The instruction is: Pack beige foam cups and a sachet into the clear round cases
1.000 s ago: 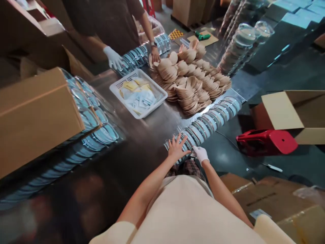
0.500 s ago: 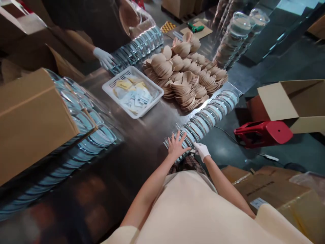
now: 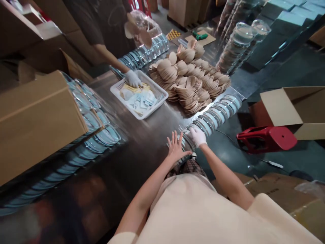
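A row of round clear plastic containers [image 3: 219, 112] lies on its side along the metal table's near right edge, white bands showing between the rims. My left hand [image 3: 175, 149], ungloved, rests over the near end of this row with its fingers spread. Beside it, my right hand [image 3: 198, 137] in a white glove has its fingers curled onto the rims of one container in the row; its fingertips are partly hidden. Just beyond lies a large heap of wooden spoons [image 3: 189, 84]. To the left of the heap is a white basket [image 3: 152, 114] of small white and yellow packets [image 3: 144, 100].
Across the table, a co-worker's gloved hand [image 3: 133, 79] reaches into the basket, near another container row [image 3: 149, 51]. A carton [image 3: 38, 122] with stacked clear containers stands left. Tall container stacks [image 3: 235, 47] rise at back right. A red stool [image 3: 269, 140] and an open box [image 3: 299, 108] are on the floor.
My right hand has moved up from the row's near side onto its rims. My left hand stays spread at the near end. The co-worker's hand has moved from the far row into the basket.
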Action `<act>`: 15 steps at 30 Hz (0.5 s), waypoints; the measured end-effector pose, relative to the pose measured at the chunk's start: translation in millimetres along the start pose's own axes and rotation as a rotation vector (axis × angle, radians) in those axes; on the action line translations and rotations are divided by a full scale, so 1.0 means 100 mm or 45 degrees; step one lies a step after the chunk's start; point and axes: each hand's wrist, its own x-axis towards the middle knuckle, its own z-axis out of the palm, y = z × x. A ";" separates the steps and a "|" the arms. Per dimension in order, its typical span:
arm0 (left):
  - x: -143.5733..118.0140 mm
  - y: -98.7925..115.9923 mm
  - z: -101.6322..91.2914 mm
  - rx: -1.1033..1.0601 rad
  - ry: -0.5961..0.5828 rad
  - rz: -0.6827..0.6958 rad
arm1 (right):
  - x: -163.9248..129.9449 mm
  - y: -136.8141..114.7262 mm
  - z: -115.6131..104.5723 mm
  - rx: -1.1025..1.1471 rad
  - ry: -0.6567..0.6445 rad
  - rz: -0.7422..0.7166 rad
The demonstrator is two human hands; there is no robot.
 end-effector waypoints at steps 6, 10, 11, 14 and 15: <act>-0.31 -0.24 -0.06 -0.004 -0.171 -0.003 | -1.10 0.69 0.67 0.674 -0.027 0.457; -0.28 -0.26 -0.02 0.021 -0.154 -0.038 | -1.07 0.66 0.98 0.727 -0.101 0.482; -0.27 -0.26 0.00 0.032 -0.152 -0.032 | -1.03 0.65 1.00 0.738 -0.096 0.483; -0.25 -0.26 0.03 0.061 -0.124 -0.036 | -0.97 0.69 0.99 0.761 -0.063 0.481; -0.25 -0.27 0.04 0.065 -0.108 -0.041 | -0.97 0.71 0.98 0.761 -0.054 0.480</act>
